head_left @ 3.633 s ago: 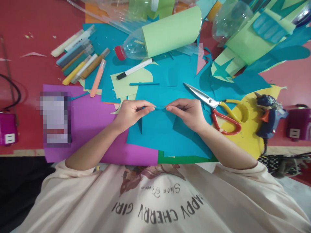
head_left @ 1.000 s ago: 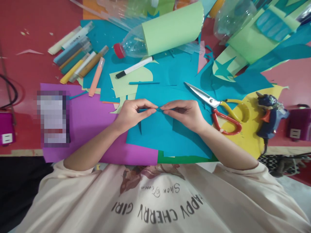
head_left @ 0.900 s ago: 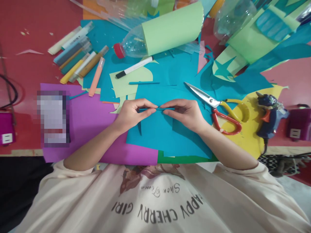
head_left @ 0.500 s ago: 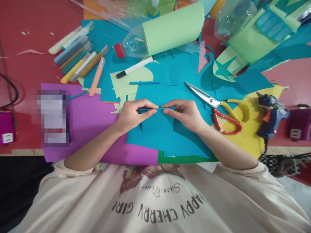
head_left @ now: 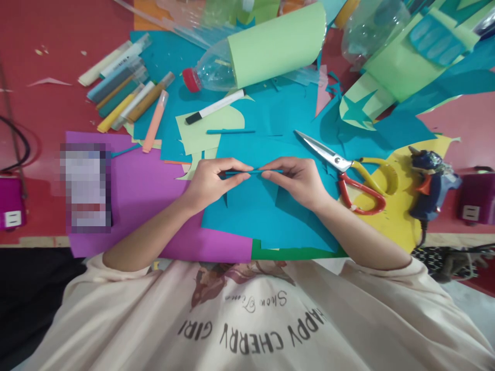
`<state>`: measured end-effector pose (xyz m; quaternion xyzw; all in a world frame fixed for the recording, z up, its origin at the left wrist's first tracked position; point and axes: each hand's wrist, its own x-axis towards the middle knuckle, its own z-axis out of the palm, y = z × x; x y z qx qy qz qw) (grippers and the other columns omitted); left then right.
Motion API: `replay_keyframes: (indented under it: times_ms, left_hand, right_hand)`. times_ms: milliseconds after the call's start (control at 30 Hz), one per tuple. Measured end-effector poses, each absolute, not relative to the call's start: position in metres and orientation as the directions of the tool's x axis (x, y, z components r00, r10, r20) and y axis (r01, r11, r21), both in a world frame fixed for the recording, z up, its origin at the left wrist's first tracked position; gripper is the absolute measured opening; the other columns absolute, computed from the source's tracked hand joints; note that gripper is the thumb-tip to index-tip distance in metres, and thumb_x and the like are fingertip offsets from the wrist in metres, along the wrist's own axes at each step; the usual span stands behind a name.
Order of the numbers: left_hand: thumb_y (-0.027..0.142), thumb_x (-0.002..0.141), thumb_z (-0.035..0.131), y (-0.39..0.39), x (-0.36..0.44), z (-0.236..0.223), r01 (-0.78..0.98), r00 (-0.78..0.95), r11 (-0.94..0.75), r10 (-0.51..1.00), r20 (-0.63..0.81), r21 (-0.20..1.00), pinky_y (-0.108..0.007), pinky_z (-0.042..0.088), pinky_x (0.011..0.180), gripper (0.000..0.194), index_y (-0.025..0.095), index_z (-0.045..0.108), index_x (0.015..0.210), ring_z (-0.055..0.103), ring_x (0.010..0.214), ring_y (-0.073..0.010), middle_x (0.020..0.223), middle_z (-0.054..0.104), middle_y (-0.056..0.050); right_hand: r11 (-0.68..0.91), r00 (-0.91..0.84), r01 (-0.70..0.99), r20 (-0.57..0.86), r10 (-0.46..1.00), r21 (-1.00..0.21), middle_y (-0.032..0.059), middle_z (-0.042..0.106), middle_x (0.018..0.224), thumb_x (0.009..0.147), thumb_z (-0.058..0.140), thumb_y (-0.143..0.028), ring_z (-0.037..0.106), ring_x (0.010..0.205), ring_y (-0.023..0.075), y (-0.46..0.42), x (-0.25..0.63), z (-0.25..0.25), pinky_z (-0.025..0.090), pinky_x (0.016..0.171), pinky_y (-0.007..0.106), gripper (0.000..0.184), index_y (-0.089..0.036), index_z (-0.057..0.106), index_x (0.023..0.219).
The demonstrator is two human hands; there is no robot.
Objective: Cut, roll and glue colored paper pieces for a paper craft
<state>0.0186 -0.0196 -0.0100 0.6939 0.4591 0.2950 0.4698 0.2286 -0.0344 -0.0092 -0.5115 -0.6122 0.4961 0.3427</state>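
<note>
Between my two hands stretches a thin blue paper strip (head_left: 256, 172), narrow and roll-like. Thumb and fingers of my left hand (head_left: 214, 178) pinch its left part. My right hand (head_left: 297, 178) pinches the right part the same way. Both hands are just above a blue paper sheet (head_left: 247, 216). A similar thin blue paper roll (head_left: 231, 131) lies just beyond my fingers. Scissors (head_left: 344, 167) with one yellow and one red handle lie to the right of my right hand, blades partly apart. Past my left hand, a black-capped white marker (head_left: 215, 107) rests on pale green paper (head_left: 193, 139).
At the back lies a plastic bottle (head_left: 216, 67) wrapped in pale green paper. Several markers (head_left: 119, 87) are grouped at the left, above a phone (head_left: 87, 188) on purple paper (head_left: 135, 190). A glue gun (head_left: 433, 185) lies right on yellow paper (head_left: 394, 226). Cut scraps surround another bottle (head_left: 371, 31).
My right hand has shifted slightly to the right along the blue strip. Both hands still pinch it; the other things lie as before.
</note>
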Motion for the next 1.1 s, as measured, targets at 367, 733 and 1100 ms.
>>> replay_keyframes:
  times_ms: [367, 733, 1100]
  left_hand:
    - [0.059, 0.081, 0.065, -0.0198, 0.0177, -0.0079, 0.393, 0.39, -0.114, 0.919, -0.053, 0.913, -0.022, 0.053, 0.062, 0.041, 0.021, 0.079, 0.088, 0.072, 0.076, -0.0171, 0.088, 0.079, -0.005]
    - [0.062, 0.083, 0.061, -0.0193, 0.0139, -0.0075, 0.381, 0.386, -0.149, 0.922, -0.011, 0.912, -0.02, 0.047, 0.052, 0.043, 0.024, 0.08, 0.089, 0.068, 0.062, -0.013, 0.086, 0.08, -0.004]
    - [0.054, 0.083, 0.065, -0.0195, 0.0154, -0.007, 0.372, 0.372, -0.117, 0.928, -0.033, 0.921, -0.021, 0.049, 0.055, 0.036, 0.023, 0.08, 0.093, 0.069, 0.067, -0.0138, 0.091, 0.079, -0.005]
  right_hand:
    - [-0.013, -0.236, 0.27, -0.079, 0.968, -0.963, 0.0053, 0.076, 0.075, 0.076, 0.069, -0.063, 0.062, 0.06, 0.0138, -0.035, 0.2286, -0.0096, 0.048, 0.053, 0.025, 0.046, -0.019, 0.079, 0.079]
    - [-0.016, -0.247, 0.239, -0.077, 0.966, -0.971, 0.0052, 0.077, 0.077, 0.076, 0.069, -0.062, 0.065, 0.063, 0.0146, -0.0358, 0.228, -0.0081, 0.051, 0.056, 0.025, 0.044, -0.019, 0.078, 0.078]
    - [0.015, -0.239, 0.279, -0.055, 0.97, -0.96, 0.0044, 0.073, 0.068, 0.077, 0.061, -0.071, 0.062, 0.06, 0.014, -0.0347, 0.2283, -0.0091, 0.048, 0.054, 0.025, 0.055, -0.018, 0.076, 0.073]
